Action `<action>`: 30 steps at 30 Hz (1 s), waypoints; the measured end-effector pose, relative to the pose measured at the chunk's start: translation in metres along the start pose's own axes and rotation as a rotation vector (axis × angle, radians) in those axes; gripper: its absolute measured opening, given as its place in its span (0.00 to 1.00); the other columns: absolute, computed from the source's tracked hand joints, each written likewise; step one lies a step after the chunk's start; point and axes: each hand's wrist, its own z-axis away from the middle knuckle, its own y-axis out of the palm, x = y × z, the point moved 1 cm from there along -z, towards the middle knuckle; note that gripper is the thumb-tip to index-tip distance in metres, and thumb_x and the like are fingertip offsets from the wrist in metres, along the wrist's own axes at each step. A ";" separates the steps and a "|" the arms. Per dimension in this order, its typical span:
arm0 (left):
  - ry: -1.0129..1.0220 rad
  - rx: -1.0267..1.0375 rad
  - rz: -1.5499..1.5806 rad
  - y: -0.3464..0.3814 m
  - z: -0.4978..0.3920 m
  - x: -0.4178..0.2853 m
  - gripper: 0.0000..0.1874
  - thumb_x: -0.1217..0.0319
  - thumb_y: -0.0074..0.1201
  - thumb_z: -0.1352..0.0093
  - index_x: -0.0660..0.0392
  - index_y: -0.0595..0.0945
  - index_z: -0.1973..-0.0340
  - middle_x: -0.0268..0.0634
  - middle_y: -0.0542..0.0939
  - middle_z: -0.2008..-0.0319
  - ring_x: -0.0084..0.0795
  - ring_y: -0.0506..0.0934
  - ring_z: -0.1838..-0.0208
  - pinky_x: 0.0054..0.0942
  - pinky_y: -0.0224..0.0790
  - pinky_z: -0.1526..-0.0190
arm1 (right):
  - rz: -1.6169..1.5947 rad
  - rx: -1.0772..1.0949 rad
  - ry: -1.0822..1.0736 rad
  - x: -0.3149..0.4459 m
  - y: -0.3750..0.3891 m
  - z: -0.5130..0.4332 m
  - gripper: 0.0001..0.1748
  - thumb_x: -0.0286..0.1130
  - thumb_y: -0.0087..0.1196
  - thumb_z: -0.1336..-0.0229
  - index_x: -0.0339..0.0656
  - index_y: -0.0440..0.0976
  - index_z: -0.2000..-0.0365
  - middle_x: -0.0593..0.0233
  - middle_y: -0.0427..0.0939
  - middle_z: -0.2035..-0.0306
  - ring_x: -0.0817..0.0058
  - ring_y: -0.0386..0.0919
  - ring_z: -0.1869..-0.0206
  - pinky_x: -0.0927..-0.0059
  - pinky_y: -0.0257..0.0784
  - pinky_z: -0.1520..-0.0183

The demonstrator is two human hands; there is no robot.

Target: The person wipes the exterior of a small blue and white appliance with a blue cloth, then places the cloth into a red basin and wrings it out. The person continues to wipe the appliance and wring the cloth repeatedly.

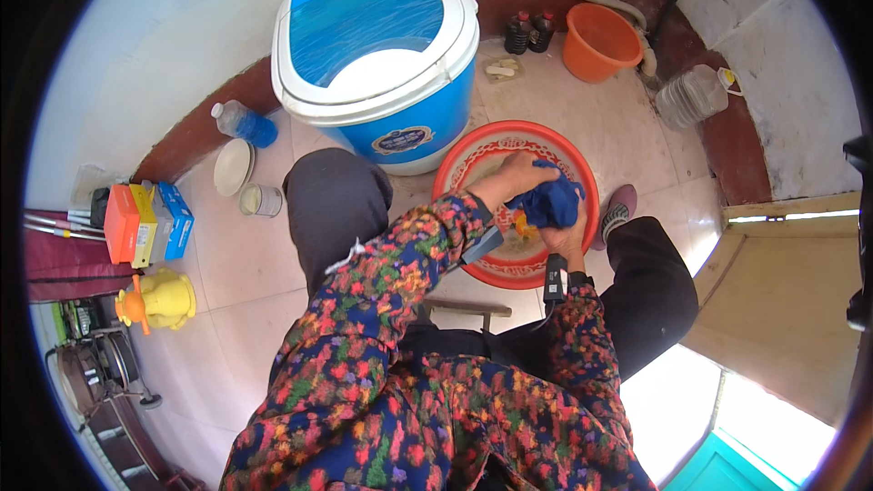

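A bundled dark blue cloth (552, 201) is gripped between both hands above a red-rimmed basin (450, 170) with a red and white pattern inside. My left hand (513, 177) holds the cloth from its upper left side. From below and to the right, my right hand (567, 230) grips the same cloth, its fingers partly hidden by it. An orange and yellow patch (524, 225) shows inside the basin beneath the cloth. The basin stands on the tiled floor between my legs.
A blue and white washing machine (409, 102) stands beyond the basin. Farther right are dark bottles (518, 33), an orange bucket (600, 48) and a clear plastic jug (690, 99). Boxes (146, 225), a yellow toy-like object (164, 299) and a tin (260, 200) are at left.
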 end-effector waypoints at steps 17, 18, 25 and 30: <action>0.088 -0.401 -0.247 0.011 0.037 -0.019 0.36 0.37 0.50 0.38 0.55 0.76 0.50 0.56 0.75 0.51 0.51 0.74 0.46 0.44 0.68 0.47 | 0.253 0.001 -0.320 -0.014 0.060 -0.020 0.25 0.54 0.38 0.31 0.43 0.68 0.53 0.57 0.76 0.55 0.61 0.76 0.53 0.57 0.73 0.49; 0.098 -0.396 -0.243 0.011 0.034 -0.015 0.34 0.38 0.49 0.37 0.56 0.77 0.50 0.55 0.76 0.52 0.51 0.75 0.47 0.44 0.68 0.48 | 0.274 0.063 -0.324 -0.018 0.057 -0.024 0.24 0.53 0.39 0.31 0.43 0.68 0.53 0.57 0.76 0.55 0.61 0.76 0.53 0.57 0.73 0.49; 0.068 -0.362 -0.287 0.015 0.021 0.008 0.25 0.49 0.45 0.32 0.57 0.81 0.56 0.52 0.80 0.55 0.52 0.77 0.49 0.45 0.68 0.47 | 0.278 -0.188 -0.294 -0.038 0.045 -0.032 0.22 0.48 0.41 0.31 0.40 0.68 0.50 0.58 0.75 0.54 0.64 0.76 0.52 0.61 0.73 0.49; 0.138 -0.325 -0.355 0.010 0.022 0.007 0.23 0.54 0.38 0.30 0.58 0.82 0.58 0.50 0.81 0.55 0.50 0.77 0.50 0.45 0.68 0.47 | 0.355 -0.064 -0.373 -0.040 0.053 -0.022 0.16 0.42 0.46 0.33 0.40 0.70 0.56 0.62 0.76 0.60 0.69 0.76 0.58 0.66 0.74 0.55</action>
